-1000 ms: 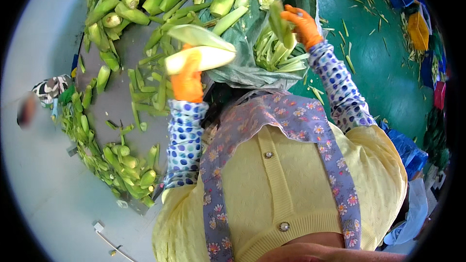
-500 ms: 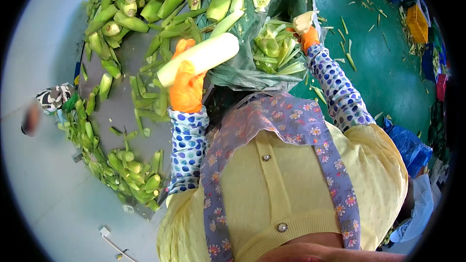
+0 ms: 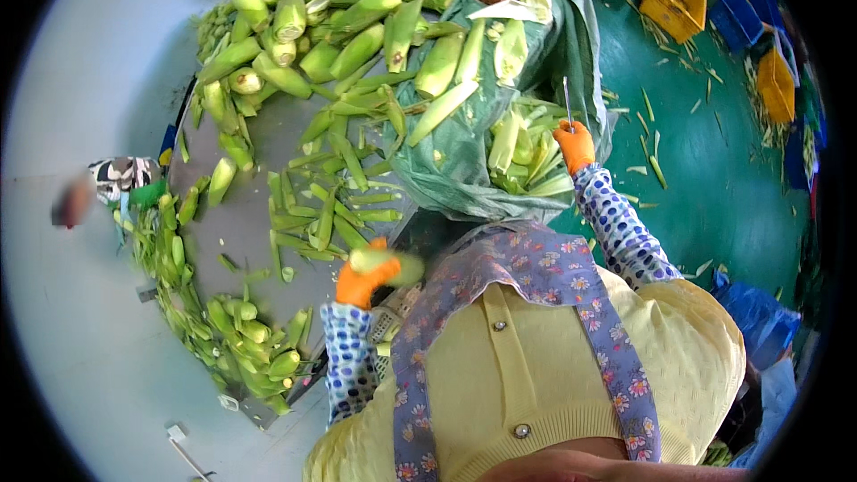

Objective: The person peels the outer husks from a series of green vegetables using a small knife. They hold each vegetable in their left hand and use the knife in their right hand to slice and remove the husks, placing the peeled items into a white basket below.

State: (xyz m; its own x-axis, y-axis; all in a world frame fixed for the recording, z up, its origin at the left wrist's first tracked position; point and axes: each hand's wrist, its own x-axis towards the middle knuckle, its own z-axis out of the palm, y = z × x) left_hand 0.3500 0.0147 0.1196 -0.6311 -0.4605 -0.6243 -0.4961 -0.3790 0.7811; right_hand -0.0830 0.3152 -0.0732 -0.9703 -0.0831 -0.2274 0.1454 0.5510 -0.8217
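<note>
The left hand [image 3: 361, 281] in an orange glove grips a peeled corn cob [image 3: 386, 263] low, close to the chest — just beside the tabletop [image 3: 241, 223] edge. The right hand [image 3: 574, 145] is closed on a thin knife [image 3: 567, 103] over the husk-filled green bag [image 3: 464, 161].

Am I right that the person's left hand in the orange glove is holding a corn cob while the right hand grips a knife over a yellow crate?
Not quite. In the head view the right hand grips the knife over a green bag of husks, not a crate. The left hand does hold a corn cob.
</note>
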